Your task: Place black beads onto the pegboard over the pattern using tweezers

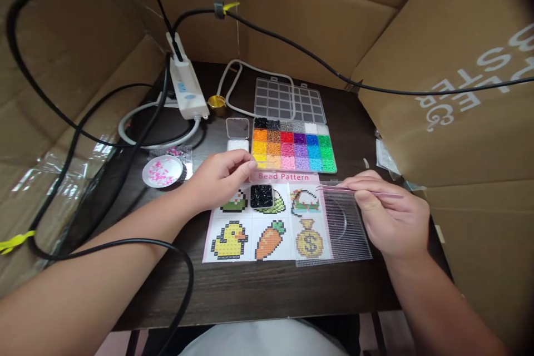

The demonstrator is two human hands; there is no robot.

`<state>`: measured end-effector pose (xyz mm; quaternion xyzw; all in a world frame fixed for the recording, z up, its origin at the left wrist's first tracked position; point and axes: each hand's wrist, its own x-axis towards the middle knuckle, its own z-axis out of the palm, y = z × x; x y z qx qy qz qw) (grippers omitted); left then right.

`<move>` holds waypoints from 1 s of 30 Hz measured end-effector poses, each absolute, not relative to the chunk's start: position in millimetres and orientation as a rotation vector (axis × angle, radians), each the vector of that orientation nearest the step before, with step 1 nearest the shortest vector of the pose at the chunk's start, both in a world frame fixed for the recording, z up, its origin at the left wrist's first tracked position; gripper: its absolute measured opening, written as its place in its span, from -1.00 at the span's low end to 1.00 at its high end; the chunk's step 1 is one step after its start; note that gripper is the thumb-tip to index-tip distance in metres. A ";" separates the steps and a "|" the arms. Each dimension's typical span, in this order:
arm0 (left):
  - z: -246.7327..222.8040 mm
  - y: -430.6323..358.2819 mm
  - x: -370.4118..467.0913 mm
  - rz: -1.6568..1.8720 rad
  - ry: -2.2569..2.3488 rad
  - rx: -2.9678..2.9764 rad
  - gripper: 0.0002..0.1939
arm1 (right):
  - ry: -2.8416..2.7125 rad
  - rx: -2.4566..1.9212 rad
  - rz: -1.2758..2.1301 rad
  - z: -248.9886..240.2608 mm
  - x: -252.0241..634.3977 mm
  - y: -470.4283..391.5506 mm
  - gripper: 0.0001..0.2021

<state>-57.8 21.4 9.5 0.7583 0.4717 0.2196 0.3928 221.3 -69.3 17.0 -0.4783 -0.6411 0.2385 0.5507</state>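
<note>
My left hand [225, 175] is closed, thumb and fingertips together near the lower left corner of the bead box [294, 147]; what they hold, if anything, is too small to name. My right hand [386, 211] grips pink tweezers [379, 193], whose tips point left over the upper right of the pattern sheet [250, 233]. A small case of black beads [262, 197] rests on that sheet. The clear pegboard [350, 228] lies under the tweezers and overlaps the sheet's right side. A curved line of dark beads shows over the upper right picture.
A white dish [162, 171] of pink and white beads is at the left. Behind it are a power strip [189, 86], a gold cup [217, 103] and looping black cables [292, 40]. Cardboard walls [308, 0] surround the dark table [250, 295]. A small white-filled case [238, 146] stands behind my left hand.
</note>
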 end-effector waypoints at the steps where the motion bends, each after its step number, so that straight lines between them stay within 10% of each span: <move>1: 10.3 20.8 -57.5 0.548 1.173 1.954 -0.66 | -1.547 -1.106 0.593 22.3 214.4 -67.9 -0.78; 30: 9.0 13.3 -57.1 0.560 1.179 2.022 -0.71 | -1.667 -1.071 0.708 -4.6 165.0 -53.1 -0.81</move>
